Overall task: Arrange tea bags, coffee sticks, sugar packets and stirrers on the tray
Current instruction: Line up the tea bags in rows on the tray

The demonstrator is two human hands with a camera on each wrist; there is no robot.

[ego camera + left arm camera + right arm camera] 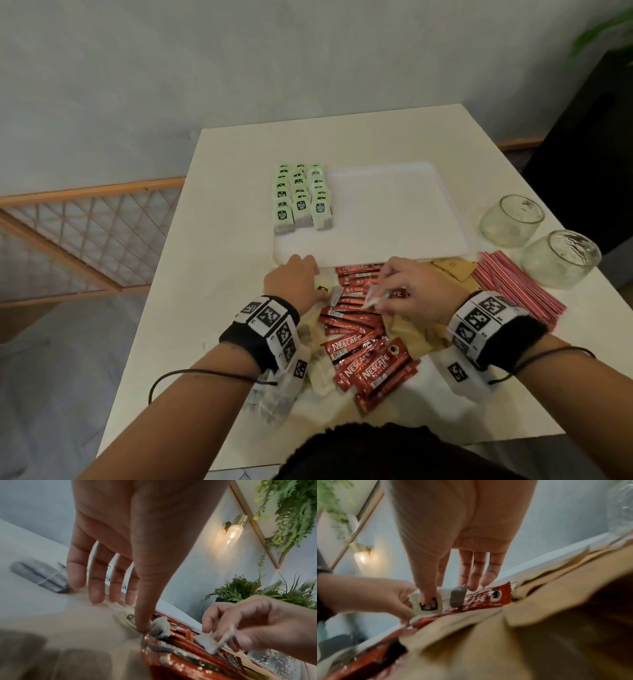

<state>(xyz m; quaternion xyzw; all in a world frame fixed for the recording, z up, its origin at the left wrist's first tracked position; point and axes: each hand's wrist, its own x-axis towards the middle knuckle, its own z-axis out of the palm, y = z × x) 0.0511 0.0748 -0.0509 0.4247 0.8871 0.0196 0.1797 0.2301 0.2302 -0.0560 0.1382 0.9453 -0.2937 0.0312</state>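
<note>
My right hand (416,291) pinches a tea bag (373,297) above the coffee sticks (359,329); left fingers (96,588) hang loose. A snagged string could drag sticks.

Tea bags (303,195) lie on the tray's (394,212) left side.

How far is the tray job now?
Done: tea bags stand in three rows on the tray. In hand: the right hand pinches one more tea bag; the left hand touches another. Left: coffee sticks, sugar packets and stirrers lie on the table.
</note>
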